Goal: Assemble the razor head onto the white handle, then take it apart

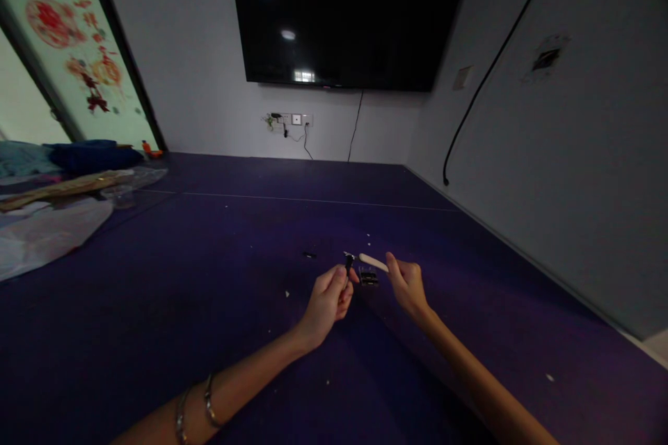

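Note:
My left hand (328, 299) is closed around a small black piece (349, 263) that sticks up from between thumb and fingers. A thin silvery bit shows at its top, too small to make out. My right hand (408, 286) pinches the near end of a slim cream-coloured stick-like handle (374, 263). The handle's rounded far end points left and comes close to the black piece; whether they touch I cannot tell. Just beyond and between my hands, a small dark rectangular item with light markings (369, 277) lies on the purple surface (234, 334).
A short black piece (309, 255) and white scraps (287, 294) lie on the surface. At the left are a clear plastic sheet (57, 233), cardboard (73, 186) and blue cloth (94, 155). A television (349, 14) hangs on the wall; a black cable (485, 76) runs down the right wall.

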`<state>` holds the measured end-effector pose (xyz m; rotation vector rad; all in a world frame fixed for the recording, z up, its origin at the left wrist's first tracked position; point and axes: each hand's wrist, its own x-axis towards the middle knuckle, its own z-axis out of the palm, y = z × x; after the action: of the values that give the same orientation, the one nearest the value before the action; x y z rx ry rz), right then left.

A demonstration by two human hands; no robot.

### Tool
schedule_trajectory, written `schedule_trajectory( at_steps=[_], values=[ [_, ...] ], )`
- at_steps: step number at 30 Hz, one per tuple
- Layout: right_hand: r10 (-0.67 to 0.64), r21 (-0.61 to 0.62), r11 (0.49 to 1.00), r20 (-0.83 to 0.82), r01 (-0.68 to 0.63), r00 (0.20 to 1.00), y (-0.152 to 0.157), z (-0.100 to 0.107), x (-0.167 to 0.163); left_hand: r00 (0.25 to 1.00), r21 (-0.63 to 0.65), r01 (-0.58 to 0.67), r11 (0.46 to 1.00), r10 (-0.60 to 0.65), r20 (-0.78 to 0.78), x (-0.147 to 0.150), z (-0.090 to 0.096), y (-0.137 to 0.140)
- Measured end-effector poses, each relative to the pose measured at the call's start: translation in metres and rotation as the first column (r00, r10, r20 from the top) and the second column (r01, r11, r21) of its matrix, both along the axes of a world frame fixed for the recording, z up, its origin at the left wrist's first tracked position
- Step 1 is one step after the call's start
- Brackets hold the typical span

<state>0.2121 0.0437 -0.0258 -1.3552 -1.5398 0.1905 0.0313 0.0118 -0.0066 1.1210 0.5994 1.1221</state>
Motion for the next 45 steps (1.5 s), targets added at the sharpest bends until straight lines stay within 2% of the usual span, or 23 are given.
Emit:
schedule_trajectory(
  at_steps=[5,8,12,15,21,25,32,37,41,45],
  values=[
    [0.003,0.004,1.000,-0.043,-0.003,0.999,-0.004,0.005,-0.004,0.977,-0.148,0.154,0.977,-0.128,0.170,0.001,0.002,-0.005],
    [0.026,-0.004,1.000,-0.029,-0.026,0.999,-0.005,0.004,-0.007,0.949,-0.229,0.260,0.938,-0.204,0.242,0.000,0.006,-0.009],
    [-0.015,-0.011,1.000,-0.013,0.015,1.000,0.000,-0.004,0.000,0.904,-0.304,0.377,0.875,-0.275,0.328,-0.002,0.012,-0.013],
    [-0.040,-0.012,0.999,-0.014,0.040,0.999,0.000,-0.004,0.002,0.892,-0.321,0.397,0.860,-0.280,0.354,-0.003,0.013,-0.013],
    [-0.005,0.033,0.999,0.005,0.005,1.000,-0.003,0.002,-0.005,0.889,-0.327,0.413,0.850,-0.297,0.349,-0.002,0.013,-0.014],
    [-0.031,0.021,0.999,0.003,0.031,1.000,-0.001,-0.002,0.000,0.894,-0.317,0.397,0.861,-0.286,0.344,-0.003,0.013,-0.012],
    [0.025,0.028,0.999,0.011,-0.025,1.000,-0.002,0.000,-0.006,0.925,-0.255,0.327,0.910,-0.253,0.284,-0.002,0.006,-0.007],
    [0.049,-0.001,0.999,0.018,-0.049,0.999,0.003,-0.002,0.007,0.958,-0.110,0.248,0.963,-0.226,0.179,-0.005,0.000,-0.002],
    [0.064,0.011,0.998,0.067,-0.065,0.996,0.000,0.022,0.018,0.992,0.094,0.121,0.988,-0.119,-0.028,-0.007,-0.006,0.008],
    [0.059,0.001,0.998,0.239,-0.061,0.969,-0.015,0.059,0.022,0.988,0.239,0.032,0.970,0.004,-0.151,-0.010,-0.006,0.014]
  ],
)
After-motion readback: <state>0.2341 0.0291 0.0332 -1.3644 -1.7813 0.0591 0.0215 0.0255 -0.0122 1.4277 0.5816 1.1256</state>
